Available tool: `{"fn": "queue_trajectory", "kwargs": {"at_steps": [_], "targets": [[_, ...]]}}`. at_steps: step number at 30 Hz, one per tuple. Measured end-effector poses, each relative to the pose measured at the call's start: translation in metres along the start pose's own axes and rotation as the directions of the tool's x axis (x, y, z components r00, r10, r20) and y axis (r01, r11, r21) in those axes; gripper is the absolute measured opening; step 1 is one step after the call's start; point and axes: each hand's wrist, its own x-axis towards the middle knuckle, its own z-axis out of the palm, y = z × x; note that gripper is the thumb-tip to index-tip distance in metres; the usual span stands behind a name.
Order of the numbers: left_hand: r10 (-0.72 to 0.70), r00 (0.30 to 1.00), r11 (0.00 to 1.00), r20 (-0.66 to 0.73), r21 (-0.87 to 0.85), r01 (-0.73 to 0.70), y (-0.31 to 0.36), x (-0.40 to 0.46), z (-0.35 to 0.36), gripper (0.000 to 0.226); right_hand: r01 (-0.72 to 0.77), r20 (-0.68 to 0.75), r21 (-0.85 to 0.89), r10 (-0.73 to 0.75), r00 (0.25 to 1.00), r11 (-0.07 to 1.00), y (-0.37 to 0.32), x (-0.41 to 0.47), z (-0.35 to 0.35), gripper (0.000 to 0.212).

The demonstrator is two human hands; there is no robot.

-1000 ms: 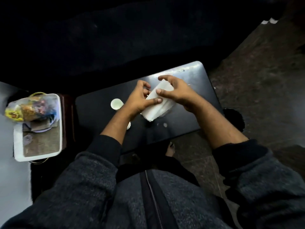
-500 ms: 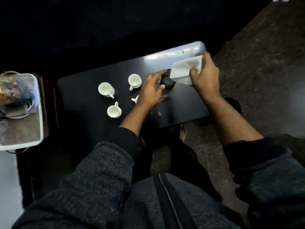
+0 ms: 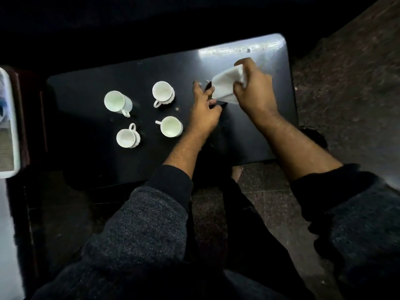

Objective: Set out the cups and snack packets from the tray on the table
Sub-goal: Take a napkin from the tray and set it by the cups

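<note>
Above, we see a dark table [image 3: 129,169] with four white cups and two hands working at a dark object.

From largest to smallest: the table fills the middle of the view, and only the pale rim of the tray [image 3: 8,126] shows at the far left edge, so we cannot tell what it holds. Our right hand [image 3: 255,92] pinches a folded white cloth [image 3: 227,83] between thumb and fingers, pressing it against a small dark object [image 3: 217,102] on the table's right half. Our left hand [image 3: 204,113] curls loosely round that object's near side, fingers touching it. Four white cups stand upright and apart on the left half: the far left cup [image 3: 118,102], the far middle cup [image 3: 163,92], the near right cup [image 3: 171,126] and the near left cup [image 3: 127,137].
</note>
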Motion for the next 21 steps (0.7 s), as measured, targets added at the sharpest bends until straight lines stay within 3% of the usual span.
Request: {"fn": "queue_trajectory", "kwargs": {"at_steps": [5,10,17,21], "targets": [[-0.082,0.995,0.994,0.052,-0.065,0.085,0.003,0.017,0.009,0.093,0.049,0.057,-0.160,-0.040,0.998,0.986,0.009,0.021,0.008,0.036],[-0.179,0.980,0.982,0.086,-0.040,0.183,0.011,0.027,0.015,0.098,0.063,0.131,-0.213,-0.035,0.991,0.975,0.004,0.038,0.016,0.033],[-0.171,0.981,0.985,-0.087,-0.034,0.169,-0.004,0.051,0.016,0.084,0.077,0.230,-0.270,-0.013,0.973,0.960,0.008,0.049,0.045,0.031],[-0.137,0.980,0.991,-0.145,-0.015,0.137,-0.024,0.065,0.016,0.085,0.105,0.224,-0.416,-0.010,0.974,0.903,0.022,0.048,0.060,0.036]]}}
